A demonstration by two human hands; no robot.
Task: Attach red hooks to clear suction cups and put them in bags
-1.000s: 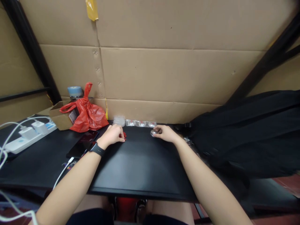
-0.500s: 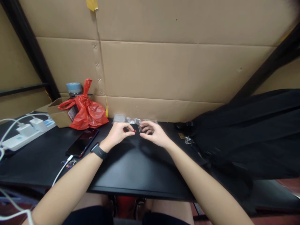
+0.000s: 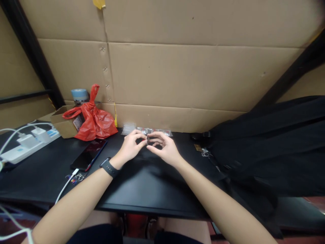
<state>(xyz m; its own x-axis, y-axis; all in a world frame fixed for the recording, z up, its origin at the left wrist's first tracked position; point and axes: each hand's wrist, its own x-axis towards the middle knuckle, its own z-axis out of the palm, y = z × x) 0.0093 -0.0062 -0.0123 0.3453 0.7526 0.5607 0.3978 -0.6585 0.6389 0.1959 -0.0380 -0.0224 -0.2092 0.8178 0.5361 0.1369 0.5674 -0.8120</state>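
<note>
Above the black table, my left hand (image 3: 132,146) and my right hand (image 3: 164,146) meet at the fingertips. A small, thin, dark-edged disc (image 3: 148,139) stands on edge between my right thumb and fingers, facing the left fingertips. My left thumb and fingers are pinched at its left side; the small red piece they held a moment ago is now mostly hidden. Whether that piece touches the disc I cannot tell. Just behind the hands lie a stack of clear plastic pieces (image 3: 129,128) and a row of small clear packets (image 3: 165,131).
On the left are a phone (image 3: 89,155) with a white cable, a keyring (image 3: 80,177), a power strip (image 3: 19,153), a cardboard box (image 3: 63,123) and a red plastic bag (image 3: 98,123). Black fabric (image 3: 269,142) and keys (image 3: 205,153) occupy the right. Behind rises a cardboard wall (image 3: 177,78).
My hands have come together, closing the small gap between them. The right hand has brought the disc left to the left fingertips, and the red piece has mostly gone from sight.
</note>
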